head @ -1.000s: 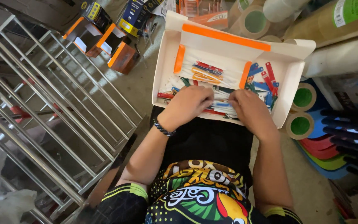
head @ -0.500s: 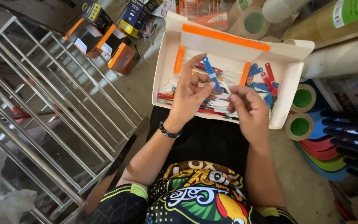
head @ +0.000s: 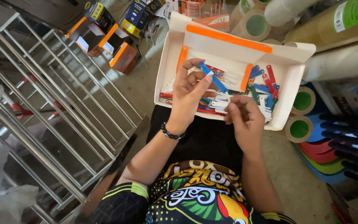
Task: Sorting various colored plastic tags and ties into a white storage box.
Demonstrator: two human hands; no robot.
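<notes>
A white cardboard box (head: 295,91) with orange strips rests on my lap, filled with several flat plastic tags in blue, red, green and white. My left hand (head: 189,97) is raised over the box's middle and pinches a blue tag (head: 213,77) between thumb and fingers. Just right of it, my right hand (head: 245,120) sits at the box's near edge and holds small white tags (head: 220,103) at its fingertips.
A steel rack (head: 50,120) stands on the left. Orange-and-black boxes (head: 108,39) lie on the floor behind it. Rolls of tape (head: 300,128) and large paper rolls (head: 336,62) crowd the right, with stacked coloured plastic pieces (head: 332,157) below them.
Both hands lay down in the box a second ago. My left hand has lifted out with a blue tag, and my right hand has drawn back to the near edge with white tags.
</notes>
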